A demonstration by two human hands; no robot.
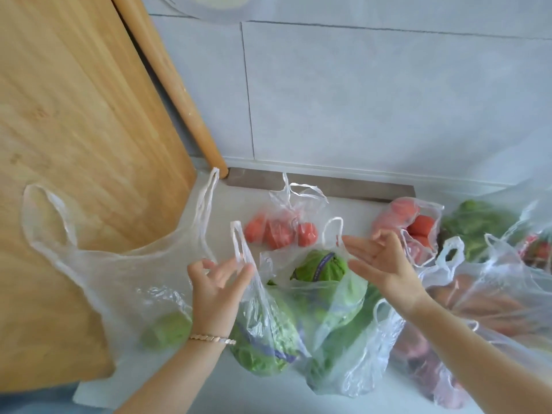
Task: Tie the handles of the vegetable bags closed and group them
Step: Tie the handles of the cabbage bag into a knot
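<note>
Lettuce bag point(328, 297) is the one I am working on, and I start at my fingertips. The left hand point(219, 282) has its fingers point(247, 268) spread and loosely bent at the foot of the left handle point(239, 243), though blur keeps me from telling whether they pinch it. The right hand point(380, 261) is flat and open, fingers point(355, 245) straight, holding nothing, tips just beside the right handle point(332, 228). Both handles are thin, crinkled loops of clear film, light and limp, and I judge they will slip through a loose grip. I would take each one low, where the loop meets the bag's mouth, and pull gently, since film this thin stretches and tears. The load is soft too: leafy green heads point(319, 264), probably bulky rather than heavy, that would bruise if squeezed. The bag stands on the white counter point(352, 210) just right of the wooden cutting board point(74, 144), near its lower corner. Against that board leans a nearly empty bag point(119, 270) with one pale green lump in it. Farther right of the board, beyond the lettuce, lie a small tomato bag point(283, 231), an open tomato bag point(418, 225) and a carrot bag point(493, 294), all in the same glossy, wrinkled film.
</note>
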